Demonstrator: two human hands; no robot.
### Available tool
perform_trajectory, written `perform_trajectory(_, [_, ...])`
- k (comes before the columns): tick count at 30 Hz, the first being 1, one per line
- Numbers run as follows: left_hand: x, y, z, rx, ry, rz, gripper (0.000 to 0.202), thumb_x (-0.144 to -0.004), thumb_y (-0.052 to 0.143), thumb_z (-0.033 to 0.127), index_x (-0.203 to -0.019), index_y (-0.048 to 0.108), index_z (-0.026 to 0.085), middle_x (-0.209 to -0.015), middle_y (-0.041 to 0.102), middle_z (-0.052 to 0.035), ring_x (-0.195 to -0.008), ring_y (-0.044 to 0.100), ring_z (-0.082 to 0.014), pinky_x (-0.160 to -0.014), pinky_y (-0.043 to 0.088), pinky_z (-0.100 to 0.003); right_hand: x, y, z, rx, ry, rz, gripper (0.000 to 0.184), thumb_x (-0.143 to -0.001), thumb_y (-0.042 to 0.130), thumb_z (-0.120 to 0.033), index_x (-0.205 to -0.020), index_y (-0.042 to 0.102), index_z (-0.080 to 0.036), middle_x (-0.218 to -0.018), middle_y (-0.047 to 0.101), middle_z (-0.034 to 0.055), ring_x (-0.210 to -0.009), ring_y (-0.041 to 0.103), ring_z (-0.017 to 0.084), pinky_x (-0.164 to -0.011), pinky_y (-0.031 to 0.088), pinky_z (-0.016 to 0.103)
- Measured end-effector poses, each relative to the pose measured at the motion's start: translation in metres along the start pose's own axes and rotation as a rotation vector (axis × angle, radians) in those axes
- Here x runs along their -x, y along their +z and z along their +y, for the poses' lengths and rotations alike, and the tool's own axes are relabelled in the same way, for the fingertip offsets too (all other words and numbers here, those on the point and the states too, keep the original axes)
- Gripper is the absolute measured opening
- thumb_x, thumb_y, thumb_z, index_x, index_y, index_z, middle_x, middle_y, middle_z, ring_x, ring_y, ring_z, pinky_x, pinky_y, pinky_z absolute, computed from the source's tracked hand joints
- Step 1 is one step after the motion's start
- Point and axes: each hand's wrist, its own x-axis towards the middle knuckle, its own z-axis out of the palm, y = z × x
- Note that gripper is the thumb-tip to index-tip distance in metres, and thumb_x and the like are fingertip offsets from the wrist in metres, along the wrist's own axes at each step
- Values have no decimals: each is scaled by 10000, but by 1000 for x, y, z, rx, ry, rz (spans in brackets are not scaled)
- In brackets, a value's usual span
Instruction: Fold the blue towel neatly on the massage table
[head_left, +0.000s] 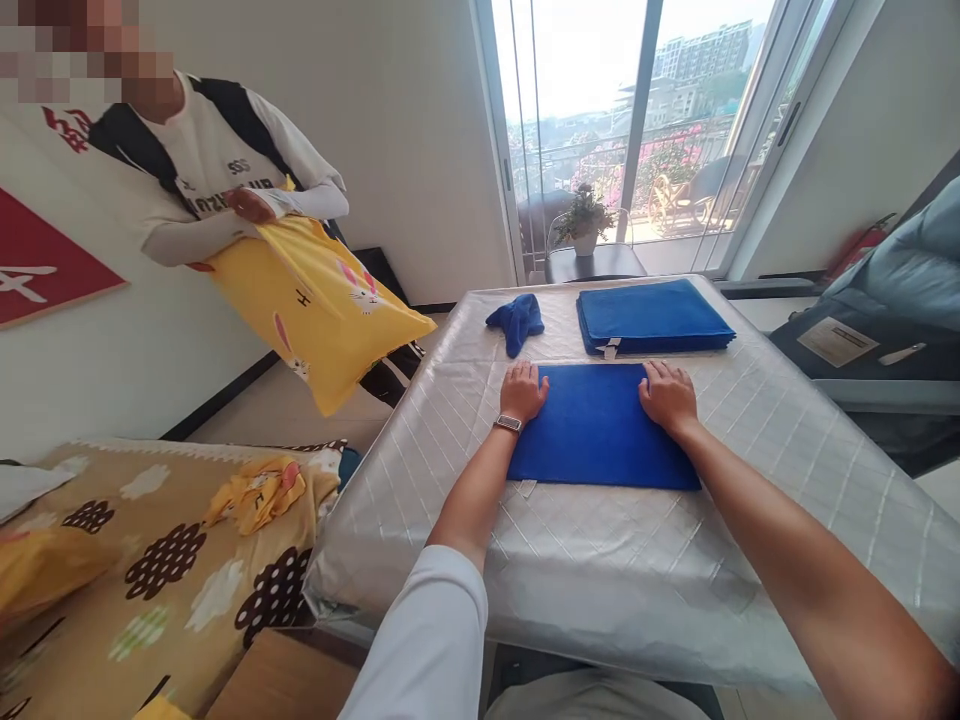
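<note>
A blue cloth [600, 430] lies flat as a rectangle on the silver-covered table [600, 560] in front of me. My left hand [524, 393] rests on its far left corner, fingers stretched out and pressing down. At the far right corner my right hand [668, 394] lies on the cloth in the same way, fingers extended. A small white tag sticks out from the near edge. Just beyond sits a stack of blue cloths [652, 310] with a tag at its near edge. To its left lies a crumpled blue cloth [517, 322].
At the left a person [225, 150] holds a yellow pillow [322, 310] with rabbit prints. A patterned bed cover [187, 570] with a crumpled yellow cloth [259, 492] lies lower left. A potted plant [585, 220] stands behind the table; a grey chair [847, 350] is at the right.
</note>
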Motion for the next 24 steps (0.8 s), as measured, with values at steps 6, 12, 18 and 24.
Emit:
perform_trajectory(6, [10,-16,6,-2,119,-8,506,-1035,268,318,-1435,512,126,-1419,556,-187,-1372,428,-324,-1168,269,-523,50,-12,-7,69,-93,-101,603,-998,290,-360,-1545,403,-132,-1629,343,98,-1495,275,290,-1235,153,495])
perform_trajectory(12, [15,-29,10,3,193,13,465,-1010,317,232,-1401,540,112,-1417,545,-195,-1377,411,-342,-1170,256,-521,68,-6,-3,56,-32,-246,674,-1021,202,-458,-1578,334,-102,-1642,309,100,-1507,269,267,-1231,224,449])
perform_trajectory(18, [21,-47,46,-93,386,170,389,-994,415,237,-1323,593,130,-1355,615,-170,-1320,503,-323,-1115,353,-518,64,-8,-4,47,-44,-261,694,-1031,175,-476,-1580,320,-78,-1646,290,118,-1517,244,268,-1231,226,464])
perform_trajectory(24, [55,-28,105,87,448,78,500,-1047,367,443,-1400,548,139,-1477,546,-141,-1414,437,-259,-1169,320,-428,63,-5,-3,76,-35,-317,710,-1031,166,-484,-1608,234,-75,-1673,202,115,-1536,185,271,-1240,201,470])
